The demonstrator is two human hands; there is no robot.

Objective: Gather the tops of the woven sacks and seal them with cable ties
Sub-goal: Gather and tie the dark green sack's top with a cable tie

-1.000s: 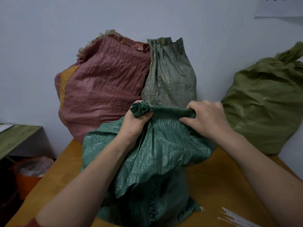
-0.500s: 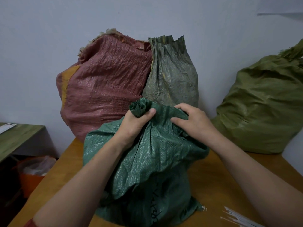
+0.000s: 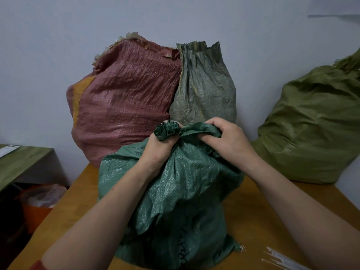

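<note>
A dark green woven sack (image 3: pixel 183 201) stands on the wooden table (image 3: pixel 272 215) in front of me. My left hand (image 3: pixel 157 147) grips its bunched top, and a rosette of folded fabric sticks out above the fist. My right hand (image 3: pixel 228 139) is right beside it, its fingers curled round the remaining loose edge of the sack's mouth. White cable ties (image 3: pixel 280 260) lie on the table at the lower right, apart from both hands.
Behind stand a reddish woven sack (image 3: pixel 124 102) and a grey-green sack (image 3: pixel 204 86) with an open pleated top, both against the wall. An olive sack (image 3: pixel 315 125) sits at the right. A lower green table (image 3: pixel 21 162) and an orange bin (image 3: pixel 39 203) are at the left.
My right hand has drawn the loose edge of the sack's mouth leftward, up against the bunch in my left hand. The left hand keeps its grip.
</note>
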